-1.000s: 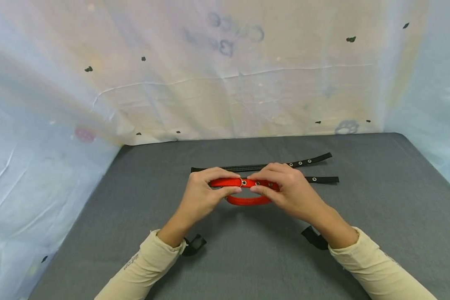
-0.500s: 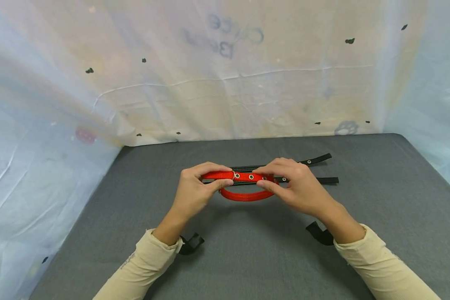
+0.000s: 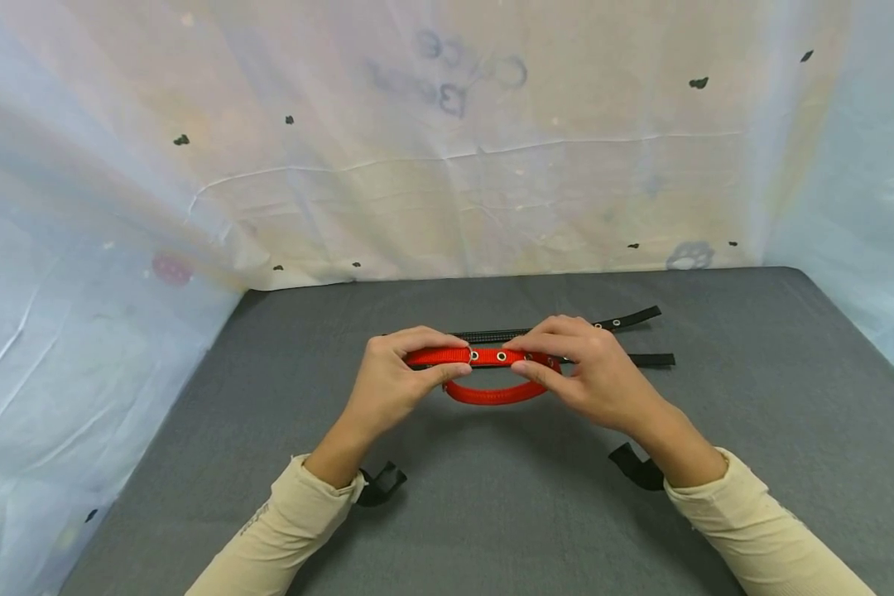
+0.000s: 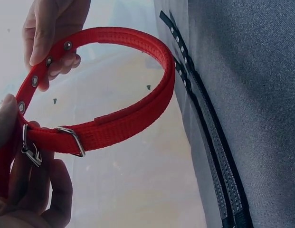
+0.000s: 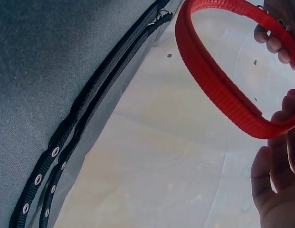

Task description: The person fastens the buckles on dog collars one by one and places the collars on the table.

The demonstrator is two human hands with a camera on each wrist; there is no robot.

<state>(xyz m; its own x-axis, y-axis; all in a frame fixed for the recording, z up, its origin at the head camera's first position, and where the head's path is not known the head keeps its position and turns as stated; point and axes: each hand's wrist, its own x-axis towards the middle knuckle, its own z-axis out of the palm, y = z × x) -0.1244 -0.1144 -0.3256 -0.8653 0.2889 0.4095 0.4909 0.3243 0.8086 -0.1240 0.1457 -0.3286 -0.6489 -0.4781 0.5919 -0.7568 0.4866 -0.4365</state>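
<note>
A red collar, bent into a loop, is held up above the grey table by both hands. My left hand pinches it at the buckle end, thumb below and fingers above in the head view. My right hand pinches the strap end with the metal eyelets; two of these show between the hands. In the left wrist view, the strap end passes through the metal buckle, and a metal ring sits farther along the band. The right wrist view shows the collar's padded band curving away from the fingers.
Two black collars lie side by side behind the hands: the farther one and the nearer one, both with eyelets at their right ends. The grey table meets a pale printed sheet at its back edge.
Both hands have drawn slightly apart, the left one moving left and the right one a little right. More of the eyelet strap shows between them. The black collars have stayed put.
</note>
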